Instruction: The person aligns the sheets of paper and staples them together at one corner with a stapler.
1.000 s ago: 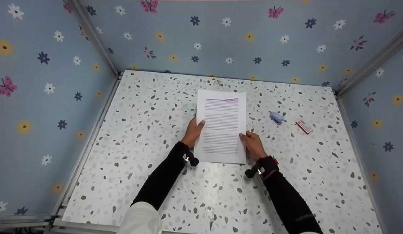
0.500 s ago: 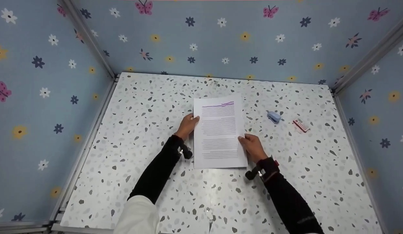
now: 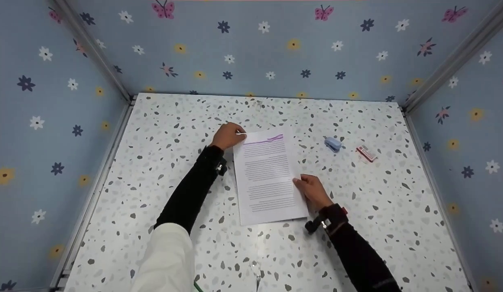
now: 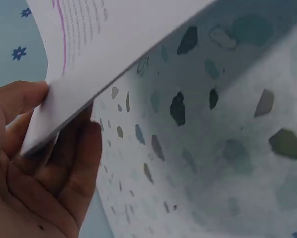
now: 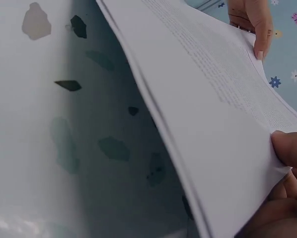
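Note:
A stack of printed paper sheets, with a purple highlighted line near its top, is held between both hands above the table. At the sheets' top left corner my left hand pinches them, thumb on top and fingers beneath, as the left wrist view shows. Lower on the right edge, my right hand grips the sheets between thumb and curled fingers. In the right wrist view the paper bends slightly, and its lower edge stands off the tabletop.
A small blue stapler lies on the speckled table to the right of the sheets. Beside it is a small red and white box. Flower-patterned panels enclose the table at the back and sides.
My left hand has slid up from the sheets' left side to their top left corner. The sheets have tilted and come slightly nearer. My right hand keeps its grip on the right edge.

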A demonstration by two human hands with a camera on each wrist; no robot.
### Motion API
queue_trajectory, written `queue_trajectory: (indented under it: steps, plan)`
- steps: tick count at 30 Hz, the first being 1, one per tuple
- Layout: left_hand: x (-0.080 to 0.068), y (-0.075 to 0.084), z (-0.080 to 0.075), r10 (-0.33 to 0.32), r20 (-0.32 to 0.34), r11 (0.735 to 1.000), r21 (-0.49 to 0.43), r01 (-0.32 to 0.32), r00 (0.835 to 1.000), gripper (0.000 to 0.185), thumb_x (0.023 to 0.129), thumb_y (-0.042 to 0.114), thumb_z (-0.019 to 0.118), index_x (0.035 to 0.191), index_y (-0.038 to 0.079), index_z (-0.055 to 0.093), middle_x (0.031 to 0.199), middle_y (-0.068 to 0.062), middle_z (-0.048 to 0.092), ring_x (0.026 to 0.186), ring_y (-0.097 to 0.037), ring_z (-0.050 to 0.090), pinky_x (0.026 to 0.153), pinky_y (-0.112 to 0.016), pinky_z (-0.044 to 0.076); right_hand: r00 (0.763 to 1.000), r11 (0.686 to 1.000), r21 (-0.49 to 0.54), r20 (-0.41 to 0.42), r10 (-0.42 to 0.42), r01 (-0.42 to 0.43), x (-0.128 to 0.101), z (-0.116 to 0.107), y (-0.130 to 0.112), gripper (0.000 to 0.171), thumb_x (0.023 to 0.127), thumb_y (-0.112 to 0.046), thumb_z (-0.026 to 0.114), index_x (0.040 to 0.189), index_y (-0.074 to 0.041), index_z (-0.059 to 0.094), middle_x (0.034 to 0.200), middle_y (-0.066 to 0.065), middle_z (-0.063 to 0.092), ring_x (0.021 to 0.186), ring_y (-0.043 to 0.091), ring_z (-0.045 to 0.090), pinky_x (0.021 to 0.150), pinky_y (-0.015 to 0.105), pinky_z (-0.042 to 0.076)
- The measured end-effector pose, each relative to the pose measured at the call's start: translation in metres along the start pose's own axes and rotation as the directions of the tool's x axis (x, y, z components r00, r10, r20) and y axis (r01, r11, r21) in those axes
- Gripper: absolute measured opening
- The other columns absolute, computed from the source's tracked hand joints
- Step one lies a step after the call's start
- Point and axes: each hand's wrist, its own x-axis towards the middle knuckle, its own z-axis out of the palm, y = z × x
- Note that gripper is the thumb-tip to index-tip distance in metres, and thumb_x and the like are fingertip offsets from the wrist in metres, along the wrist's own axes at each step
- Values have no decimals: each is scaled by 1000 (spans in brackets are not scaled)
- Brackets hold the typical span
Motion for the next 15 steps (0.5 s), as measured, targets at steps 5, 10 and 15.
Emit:
queue_trajectory:
  steps: [5, 10, 15]
  plan:
    - [7, 22, 7, 25, 48, 958, 284, -38, 999, 26, 102, 20, 61, 116, 2, 75, 112, -16, 73, 99, -32, 69, 87, -46, 54, 1000, 1000, -22, -10, 0, -1, 0, 0, 5, 26, 102, -18, 62, 116, 2, 71, 95, 14, 74, 77, 21, 68, 67, 29, 52]
    - [15, 36, 23, 57, 75, 895, 438, -84, 996, 27, 104, 23, 59, 116, 3, 73, 104, -15, 74, 92, -31, 70, 81, -47, 56, 1000, 999, 35, 6, 5, -5, -1, 6, 7, 26, 103, -16, 60, 118, 3, 70, 98, 17, 73, 82, 24, 69, 70, 31, 54]
    - [20, 47, 35, 130, 46, 789, 600, -132, 990, 24, 105, 21, 58, 111, 3, 73, 88, -16, 73, 76, -30, 71, 66, -46, 59, 1000, 993, 114, 9, 6, -7, -1, 9, 6, 25, 103, -13, 60, 120, 2, 69, 102, 19, 73, 87, 28, 70, 73, 33, 56]
